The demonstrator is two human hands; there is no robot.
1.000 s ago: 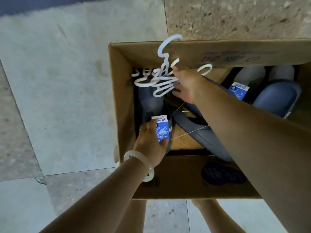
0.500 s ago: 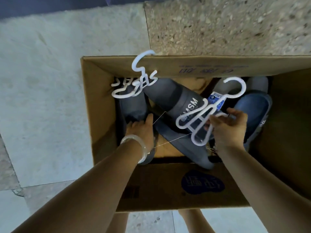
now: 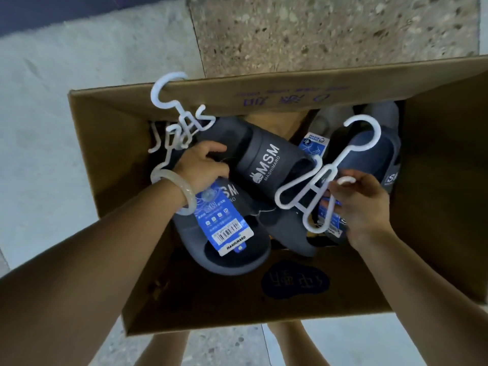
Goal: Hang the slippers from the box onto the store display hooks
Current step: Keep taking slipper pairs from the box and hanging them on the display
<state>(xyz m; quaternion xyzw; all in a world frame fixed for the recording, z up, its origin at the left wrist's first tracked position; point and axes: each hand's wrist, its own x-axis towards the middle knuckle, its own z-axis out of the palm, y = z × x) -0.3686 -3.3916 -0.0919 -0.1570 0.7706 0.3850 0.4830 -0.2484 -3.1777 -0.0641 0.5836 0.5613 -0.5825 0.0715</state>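
An open cardboard box point(image 3: 111, 165) on the floor holds several dark grey and blue slippers. My left hand point(image 3: 203, 167), with a pale bangle on the wrist, grips a grey slipper point(image 3: 266, 162) printed "MSM"; its mate point(image 3: 232, 257) with a blue tag point(image 3: 224, 223) lies below. My right hand point(image 3: 361, 204) holds a white plastic hanger point(image 3: 324, 178) above a blue slipper point(image 3: 369, 151). Several more white hangers point(image 3: 182, 125) hook over the box's far left edge. No display hooks are in view.
The box stands on a stone-tiled floor point(image 3: 79, 75) with a speckled tile point(image 3: 317, 33) beyond it. My legs point(image 3: 163, 347) show under the near wall of the box. A dark printed label point(image 3: 295, 283) marks the inner near flap.
My right hand has carried one hanger from the bunch at the far left edge to the right side of the box. My left hand has moved from the tagged slipper up onto the "MSM" slipper.
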